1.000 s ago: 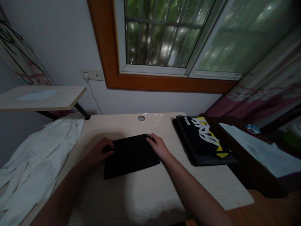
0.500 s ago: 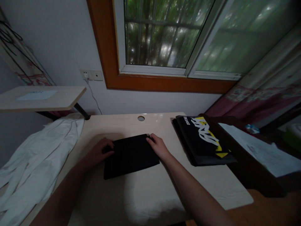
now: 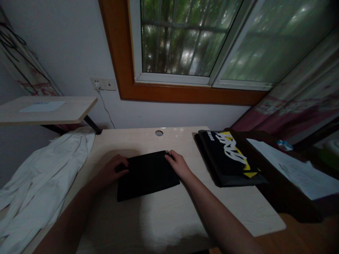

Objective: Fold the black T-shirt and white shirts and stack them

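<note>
Slanting inward, the left hand (image 3: 114,168) and right hand (image 3: 178,164) pinch the far corners of a flat black item (image 3: 148,176) on the worktop (image 3: 164,218), its long axis crosswise, right end angled slightly away.

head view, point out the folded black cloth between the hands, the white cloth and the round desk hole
Folded black cloth (image 3: 148,177): head view, middle of its top face.
White cloth (image 3: 50,176): head view, middle of its rumpled spread.
Round desk hole (image 3: 159,133): head view, centre of its opening.
</note>
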Tool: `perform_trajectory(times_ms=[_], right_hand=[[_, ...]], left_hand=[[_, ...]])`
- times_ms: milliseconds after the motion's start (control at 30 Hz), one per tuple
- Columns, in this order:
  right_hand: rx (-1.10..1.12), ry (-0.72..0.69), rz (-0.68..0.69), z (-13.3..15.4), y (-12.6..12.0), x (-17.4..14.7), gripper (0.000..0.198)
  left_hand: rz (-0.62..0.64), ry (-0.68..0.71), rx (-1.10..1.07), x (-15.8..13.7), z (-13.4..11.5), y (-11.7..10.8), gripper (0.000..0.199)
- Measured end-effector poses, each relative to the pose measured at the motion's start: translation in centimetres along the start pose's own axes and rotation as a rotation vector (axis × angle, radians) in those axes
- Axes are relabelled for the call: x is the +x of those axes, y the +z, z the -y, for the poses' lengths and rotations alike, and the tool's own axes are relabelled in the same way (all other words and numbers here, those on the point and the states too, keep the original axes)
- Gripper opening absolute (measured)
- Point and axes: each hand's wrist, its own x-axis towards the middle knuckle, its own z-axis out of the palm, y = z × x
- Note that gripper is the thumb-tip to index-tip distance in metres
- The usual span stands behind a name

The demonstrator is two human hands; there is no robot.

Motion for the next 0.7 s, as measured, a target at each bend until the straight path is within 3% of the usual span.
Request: perform_trajectory(times_ms=[500,700], right_hand=[[-0.015,-0.001,0.000,0.16,-0.08,-0.03,0.028],[0.018,-0.005,-0.016,0.08,0.00,0.23,0.030]], left_hand=[[0.014,-0.004,-0.021,0.02,-0.09,0.01,0.015],[-0.032,-0.094,-0.080,0.12,-0.44,0.13,0.017]])
